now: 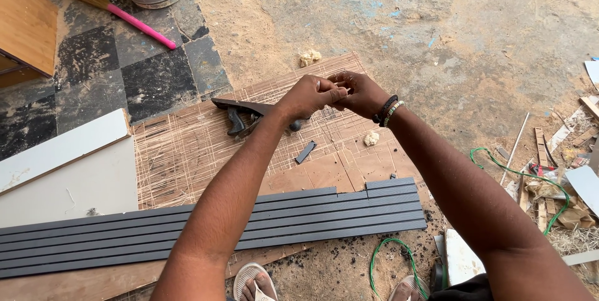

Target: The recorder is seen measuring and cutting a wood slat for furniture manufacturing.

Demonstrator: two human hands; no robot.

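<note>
Above the board's far edge: left hand (310, 94) and right hand (360, 92) are brought together, fingertips pinched on something too small to be made out.
Nearest tool: dark hand plane (246, 114) is lying just below the left hand, long axis across the scored board (187, 151).
Loose piece: small grey offcut (305, 152) near the board's middle.
Near edge: grey slatted panel (249, 220) is laid lengthwise.
Room: dusty floor (437, 20), scraps at the right.

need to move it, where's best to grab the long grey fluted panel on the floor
Grip the grey fluted panel across its width near mid-length, from the near long edge. It lies flat on the scored board; being long and thin, an end grip would likely let it sag.
</note>
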